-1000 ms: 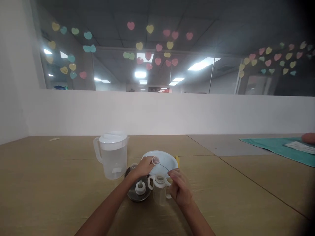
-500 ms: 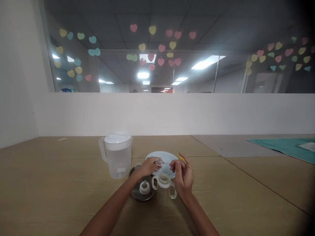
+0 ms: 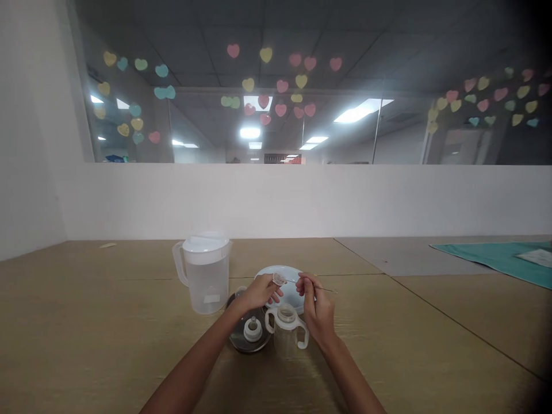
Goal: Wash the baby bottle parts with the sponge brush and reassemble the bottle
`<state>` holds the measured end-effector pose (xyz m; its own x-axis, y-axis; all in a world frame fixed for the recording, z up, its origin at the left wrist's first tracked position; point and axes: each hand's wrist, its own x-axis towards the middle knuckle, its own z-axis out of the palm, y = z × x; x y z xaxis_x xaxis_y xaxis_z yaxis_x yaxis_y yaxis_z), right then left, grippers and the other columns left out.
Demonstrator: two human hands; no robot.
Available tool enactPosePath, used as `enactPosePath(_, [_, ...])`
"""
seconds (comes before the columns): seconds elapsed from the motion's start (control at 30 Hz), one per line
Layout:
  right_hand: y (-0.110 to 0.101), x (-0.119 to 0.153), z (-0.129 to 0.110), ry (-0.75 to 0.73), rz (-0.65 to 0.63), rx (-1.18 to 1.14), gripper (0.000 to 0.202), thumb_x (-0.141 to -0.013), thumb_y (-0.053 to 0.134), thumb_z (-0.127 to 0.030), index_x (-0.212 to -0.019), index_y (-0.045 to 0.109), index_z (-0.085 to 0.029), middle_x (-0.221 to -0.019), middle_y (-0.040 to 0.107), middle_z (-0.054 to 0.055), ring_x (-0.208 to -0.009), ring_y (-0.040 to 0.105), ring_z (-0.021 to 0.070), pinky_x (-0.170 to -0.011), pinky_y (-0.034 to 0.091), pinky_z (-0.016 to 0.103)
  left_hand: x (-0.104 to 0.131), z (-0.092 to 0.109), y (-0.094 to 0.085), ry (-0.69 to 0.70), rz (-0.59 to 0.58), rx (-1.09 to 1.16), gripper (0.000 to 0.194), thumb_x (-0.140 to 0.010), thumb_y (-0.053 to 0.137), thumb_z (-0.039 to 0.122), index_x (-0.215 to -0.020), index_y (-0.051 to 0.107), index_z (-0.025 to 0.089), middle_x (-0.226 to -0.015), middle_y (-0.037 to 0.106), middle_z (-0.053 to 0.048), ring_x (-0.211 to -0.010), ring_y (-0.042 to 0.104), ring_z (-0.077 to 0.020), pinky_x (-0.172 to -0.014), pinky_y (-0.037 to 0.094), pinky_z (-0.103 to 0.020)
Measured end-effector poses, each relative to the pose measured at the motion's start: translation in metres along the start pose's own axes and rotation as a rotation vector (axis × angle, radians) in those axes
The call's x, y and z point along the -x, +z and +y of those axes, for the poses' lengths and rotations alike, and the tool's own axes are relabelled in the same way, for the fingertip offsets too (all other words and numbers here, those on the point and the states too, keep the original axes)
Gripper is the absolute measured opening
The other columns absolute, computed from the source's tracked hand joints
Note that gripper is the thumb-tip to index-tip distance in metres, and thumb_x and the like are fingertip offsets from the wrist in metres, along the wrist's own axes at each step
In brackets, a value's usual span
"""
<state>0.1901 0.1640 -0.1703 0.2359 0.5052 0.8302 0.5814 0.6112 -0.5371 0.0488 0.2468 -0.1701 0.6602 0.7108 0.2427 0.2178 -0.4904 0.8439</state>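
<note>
My left hand (image 3: 261,291) is closed on a small clear round plastic part (image 3: 279,279), held above the near side of a pale blue dish (image 3: 264,271). Pinched in my right hand (image 3: 317,305) is a thin rod (image 3: 325,289), whose left end reaches to the clear part. Below both hands stands a clear baby bottle (image 3: 286,339) with two white handles and an uncapped mouth. On a round metal tray (image 3: 246,345) beside it lies a white bottle collar with a teat (image 3: 252,329). A clear dome-shaped piece (image 3: 240,291) sits partly behind my left wrist.
A lidded translucent pitcher (image 3: 209,282) stands on the wooden table (image 3: 129,328), left of the tray. At the far right lies a teal cloth (image 3: 487,254). A white wall (image 3: 276,201) with a window above closes off the back.
My right hand's raised fingers have folded in round the rod. A yellow thing seen behind them before is now hidden. The clear part has tilted slightly in my left hand.
</note>
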Motion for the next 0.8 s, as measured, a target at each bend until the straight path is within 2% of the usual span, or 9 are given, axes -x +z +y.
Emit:
enactPosePath(0.2, [0.0020, 0.0032, -0.0019, 0.027, -0.024, -0.067, 0.033, -0.091, 0.034, -0.039, -0.096, 0.058, -0.016, -0.072, 0.059, 0.003, -0.064, 0.055, 0.0120, -0.063, 0.047, 0.026, 0.0010, 0.0014, -0.0002, -0.039, -0.017, 0.007, 0.043, -0.083, 0.039, 0.047, -0.101, 0.055, 0.012, -0.076, 0.063, -0.008, -0.052, 0.059, -0.0136, -0.044, 0.045, -0.021])
enactPosePath(0.47, [-0.0001, 0.0036, 0.0006, -0.007, -0.038, 0.014, 0.035, -0.091, 0.033, -0.038, -0.097, 0.060, -0.016, -0.071, 0.061, 0.003, -0.063, 0.057, 0.0127, -0.061, 0.047, 0.025, 0.0008, 0.0018, -0.0035, -0.019, -0.015, 0.002, 0.034, -0.082, 0.037, 0.034, -0.102, 0.054, 0.013, -0.078, 0.064, -0.008, -0.052, 0.059, -0.0123, -0.045, 0.043, -0.019])
enactPosePath(0.7, [-0.0017, 0.0000, -0.0012, -0.042, 0.019, 0.045, 0.034, -0.091, 0.032, -0.036, -0.093, 0.060, -0.017, -0.070, 0.062, 0.003, -0.061, 0.057, 0.0124, -0.061, 0.048, 0.025, 0.0022, 0.0039, -0.0018, -0.011, -0.006, -0.014, 0.035, -0.083, 0.036, 0.036, -0.101, 0.054, 0.013, -0.079, 0.064, -0.009, -0.051, 0.058, -0.0124, -0.043, 0.043, -0.020])
enactPosePath(0.8, [-0.0013, 0.0006, -0.0029, -0.043, -0.011, 0.029, 0.032, -0.091, 0.033, -0.035, -0.093, 0.059, -0.017, -0.070, 0.061, 0.002, -0.062, 0.057, 0.0123, -0.061, 0.048, 0.025, 0.0025, 0.0041, -0.0019, -0.008, -0.006, -0.021, 0.034, -0.083, 0.036, 0.036, -0.099, 0.055, 0.013, -0.079, 0.064, -0.008, -0.052, 0.059, -0.0125, -0.043, 0.043, -0.019])
